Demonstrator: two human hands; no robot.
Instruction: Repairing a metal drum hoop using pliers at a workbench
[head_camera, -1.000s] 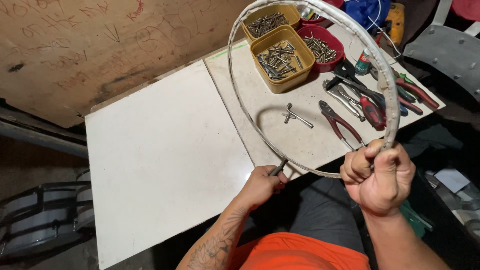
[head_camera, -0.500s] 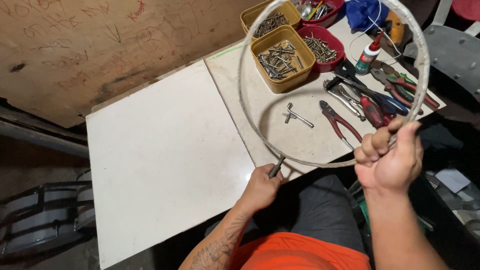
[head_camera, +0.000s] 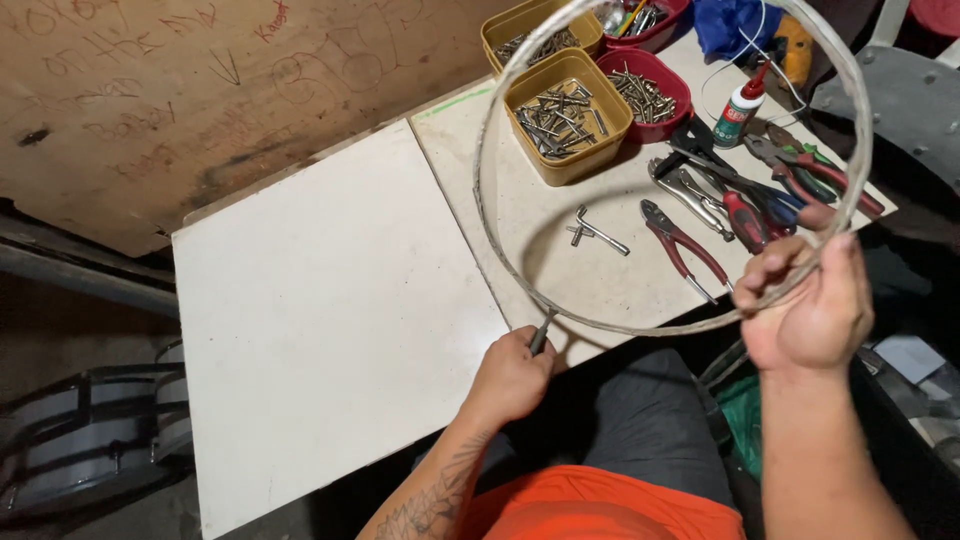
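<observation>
Right hand (head_camera: 808, 310) holds the metal hoop (head_camera: 480, 180) above the counter (head_camera: 330, 330), fingers pressed around its lower right arc. Left hand (head_camera: 512, 376) is closed on a small tool (head_camera: 541, 332) touching the hoop's bottom edge. Risk: the hoop, gripped at one point only, may twist and let the tool slip. Count: two yellow trays (head_camera: 566, 118), two red trays (head_camera: 652, 95), one glue bottle (head_camera: 740, 102), several pliers (head_camera: 682, 242), exact number unclear.
</observation>
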